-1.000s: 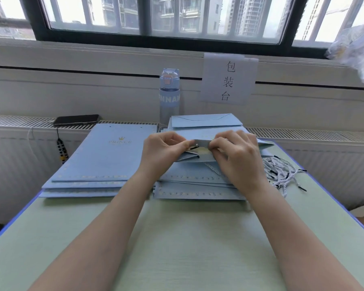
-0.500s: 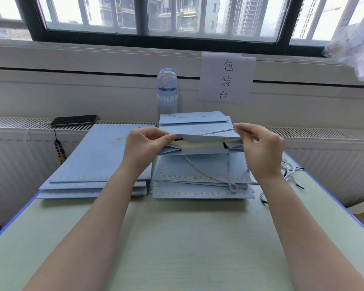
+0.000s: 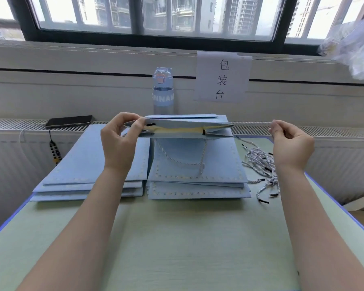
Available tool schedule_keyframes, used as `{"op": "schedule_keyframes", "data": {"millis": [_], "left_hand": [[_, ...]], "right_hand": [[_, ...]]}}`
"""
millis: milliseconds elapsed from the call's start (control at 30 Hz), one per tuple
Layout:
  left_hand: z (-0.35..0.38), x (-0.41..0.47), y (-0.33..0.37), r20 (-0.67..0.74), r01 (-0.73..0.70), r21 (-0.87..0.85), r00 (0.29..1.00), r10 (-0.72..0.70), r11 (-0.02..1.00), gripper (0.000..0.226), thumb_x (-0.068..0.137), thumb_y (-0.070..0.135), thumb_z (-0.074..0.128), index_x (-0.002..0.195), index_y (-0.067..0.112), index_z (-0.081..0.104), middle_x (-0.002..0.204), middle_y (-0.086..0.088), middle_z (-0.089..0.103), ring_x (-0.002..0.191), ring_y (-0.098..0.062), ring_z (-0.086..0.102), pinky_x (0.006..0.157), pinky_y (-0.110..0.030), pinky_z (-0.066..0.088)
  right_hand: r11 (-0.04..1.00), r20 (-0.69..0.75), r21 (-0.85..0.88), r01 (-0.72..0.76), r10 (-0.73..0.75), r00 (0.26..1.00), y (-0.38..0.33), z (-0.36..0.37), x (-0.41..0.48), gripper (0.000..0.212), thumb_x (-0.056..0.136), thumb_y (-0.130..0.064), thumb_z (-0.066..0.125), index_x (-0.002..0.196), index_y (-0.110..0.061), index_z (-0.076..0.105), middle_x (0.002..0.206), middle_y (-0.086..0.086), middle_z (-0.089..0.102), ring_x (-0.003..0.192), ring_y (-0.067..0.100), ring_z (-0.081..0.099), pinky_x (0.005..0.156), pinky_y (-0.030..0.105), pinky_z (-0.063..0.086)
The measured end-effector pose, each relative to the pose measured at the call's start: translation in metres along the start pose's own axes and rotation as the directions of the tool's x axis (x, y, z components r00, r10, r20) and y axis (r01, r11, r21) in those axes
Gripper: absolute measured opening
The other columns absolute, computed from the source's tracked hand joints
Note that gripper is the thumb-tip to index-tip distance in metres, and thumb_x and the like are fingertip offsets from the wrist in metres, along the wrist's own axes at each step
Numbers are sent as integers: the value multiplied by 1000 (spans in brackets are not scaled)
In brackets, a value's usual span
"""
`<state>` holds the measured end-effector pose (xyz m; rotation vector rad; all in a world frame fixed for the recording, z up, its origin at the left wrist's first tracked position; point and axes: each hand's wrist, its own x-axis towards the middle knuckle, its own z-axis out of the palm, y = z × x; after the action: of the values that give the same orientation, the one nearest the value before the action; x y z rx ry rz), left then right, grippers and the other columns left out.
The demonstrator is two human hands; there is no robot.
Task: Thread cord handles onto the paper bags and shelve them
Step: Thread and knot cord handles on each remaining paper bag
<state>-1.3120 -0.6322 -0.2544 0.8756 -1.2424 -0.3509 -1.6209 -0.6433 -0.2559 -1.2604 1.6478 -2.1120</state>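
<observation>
While my left hand [image 3: 120, 141] pinches the left end of the flattened blue paper bag [image 3: 187, 124] between thumb and curled fingers [image 3: 135, 122], I hold it up just in front of the water bottle [image 3: 163, 91]. My right hand [image 3: 290, 143] is off to the bottle's right, and its fingers pinch a white cord [image 3: 250, 123] stretched taut from the bag's right end. Nearer me than the bottle, under the bag, a stack of bags [image 3: 198, 177] lies on the desk [image 3: 177, 238] — loose cords [image 3: 263, 164] lie further right.
</observation>
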Motion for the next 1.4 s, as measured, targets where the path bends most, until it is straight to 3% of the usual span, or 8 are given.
{"op": "schedule_keyframes", "data": {"millis": [167,300,400,567,967,1100,1233,1400], "left_hand": [[2,-3,-2,23,-226,284,973,229,932,27,81,25,47,62,8,56,58,-3,55,61,-19,52,63,-24,40],[13,-7,-1,317,-396,313,900,298,863,26,82,26,53,67,8,64,62,1,63,59,-14,56,62,-31,48],[31,-22,3,532,-323,239,833,154,916,19,83,35,65,93,20,72,85,13,68,75,-5,60,71,-23,49],[50,-34,-12,612,-224,474,779,-136,851,56,79,34,75,129,16,58,116,1,62,94,-11,52,91,-25,42],[11,-4,-33,248,-152,725,967,-50,671,21,89,2,59,104,11,70,109,-9,66,104,-29,57,82,-30,40],[25,-14,-14,529,-444,460,833,164,769,21,81,14,73,102,14,71,104,-1,67,100,-22,60,88,-33,47],[34,-25,-8,780,-433,382,625,-34,817,48,71,46,78,112,23,69,116,8,63,109,-8,54,98,-27,40],[28,-24,-14,737,-333,434,665,-117,837,57,71,48,77,118,19,67,125,10,59,118,-5,50,104,-22,35]], "right_hand": [[997,178,51,-53,43,983,-9,10,-9,5,89,-12,62,90,-13,68,72,0,67,60,3,64,71,22,55],[991,464,-49,-121,130,876,-21,16,-23,18,94,-8,53,97,-12,70,79,-3,70,64,4,61,68,22,51],[982,667,-75,-172,177,724,-30,16,-32,18,95,-13,53,100,-21,68,88,-7,72,80,9,62,77,26,52],[984,905,20,-178,58,422,-40,24,-51,21,92,-9,56,101,-24,69,91,-5,74,84,6,65,74,19,51],[934,796,115,-338,117,594,-35,22,-44,18,81,2,66,88,-14,70,78,4,74,74,15,70,70,18,53],[966,817,65,-249,91,569,-36,24,-50,28,80,11,65,93,-14,69,81,5,73,78,15,70,73,18,54],[999,778,-54,-1,43,626,-34,30,-56,30,82,7,64,91,-22,68,85,3,71,77,10,69,76,19,55],[998,782,-25,56,-15,624,-33,37,-66,33,82,5,66,87,-28,66,84,-1,71,82,7,68,79,14,51]]}}
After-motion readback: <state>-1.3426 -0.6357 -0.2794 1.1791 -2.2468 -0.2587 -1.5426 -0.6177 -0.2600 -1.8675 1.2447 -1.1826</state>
